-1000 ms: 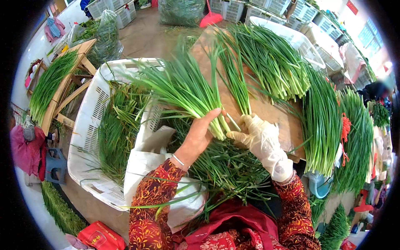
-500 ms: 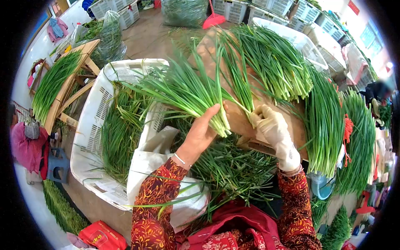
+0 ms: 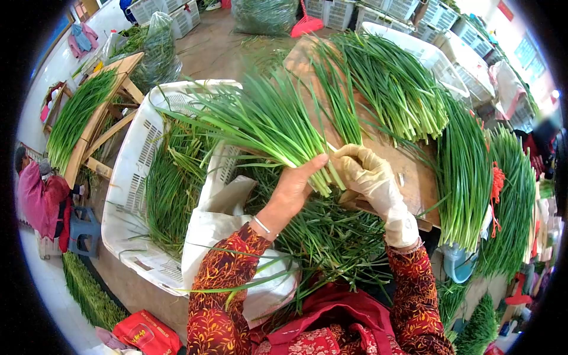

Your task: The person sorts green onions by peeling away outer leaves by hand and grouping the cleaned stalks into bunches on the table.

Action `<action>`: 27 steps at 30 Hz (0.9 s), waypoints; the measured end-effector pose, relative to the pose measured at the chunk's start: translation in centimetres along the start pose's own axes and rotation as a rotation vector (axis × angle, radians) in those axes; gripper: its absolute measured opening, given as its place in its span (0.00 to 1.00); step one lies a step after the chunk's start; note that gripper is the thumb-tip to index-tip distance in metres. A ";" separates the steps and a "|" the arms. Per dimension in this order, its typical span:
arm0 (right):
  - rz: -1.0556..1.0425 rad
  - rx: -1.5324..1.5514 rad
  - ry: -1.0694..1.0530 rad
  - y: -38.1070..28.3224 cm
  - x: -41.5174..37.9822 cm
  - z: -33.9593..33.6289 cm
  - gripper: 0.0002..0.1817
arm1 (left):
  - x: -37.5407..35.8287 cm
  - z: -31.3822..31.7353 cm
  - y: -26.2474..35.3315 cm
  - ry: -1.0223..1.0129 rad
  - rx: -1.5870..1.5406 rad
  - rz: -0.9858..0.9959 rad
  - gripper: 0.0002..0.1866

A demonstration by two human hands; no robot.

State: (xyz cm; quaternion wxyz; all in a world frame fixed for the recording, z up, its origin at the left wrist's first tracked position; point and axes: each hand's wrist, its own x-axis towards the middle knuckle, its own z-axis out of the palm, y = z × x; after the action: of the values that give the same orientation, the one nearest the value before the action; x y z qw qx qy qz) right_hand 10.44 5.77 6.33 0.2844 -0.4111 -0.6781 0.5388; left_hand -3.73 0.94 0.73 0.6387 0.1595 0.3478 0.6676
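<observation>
My left hand, bare with a bangle at the wrist, is closed around a bunch of garlic chives. The pale cut ends point down to the right and the green leaves fan out to the upper left. Against the right side of these stems, my right hand in a pale glove pinches a chive stalk near its white end; its fingertips partly hide it. A few loose chives lie behind on the wooden board. Below both hands sits a heap of loose leaves.
A thick pile of chives covers the board's far side, with more bundles hanging at its right. At left stands a white crate holding leaf scraps. A wooden bench and a red bag are farther left.
My right hand has moved left from the board to the stems in my left hand. The bunch has shifted slightly right, and its leaves look more spread.
</observation>
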 end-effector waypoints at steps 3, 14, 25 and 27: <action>-0.069 -0.095 0.008 0.7 0.2 0.3 0.08 | -0.1 0.3 0.1 -0.020 0.043 0.017 0.14; 0.030 0.053 -0.042 0.8 0.5 -0.3 0.10 | -0.4 0.6 0.4 -0.060 0.054 0.016 0.10; -0.129 -0.081 0.019 -0.2 -1.3 0.9 0.07 | -0.8 0.8 -0.2 -0.024 0.006 -0.105 0.14; -0.113 0.143 0.084 0.6 -1.5 0.8 0.07 | -0.6 0.6 -0.1 -0.077 -0.018 -0.116 0.15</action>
State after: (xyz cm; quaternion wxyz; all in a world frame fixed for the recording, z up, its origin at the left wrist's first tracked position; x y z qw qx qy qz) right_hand 10.69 4.15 5.67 0.3709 -0.3731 -0.6475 0.5513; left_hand -3.20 0.47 1.20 0.6906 0.1588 0.3257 0.6259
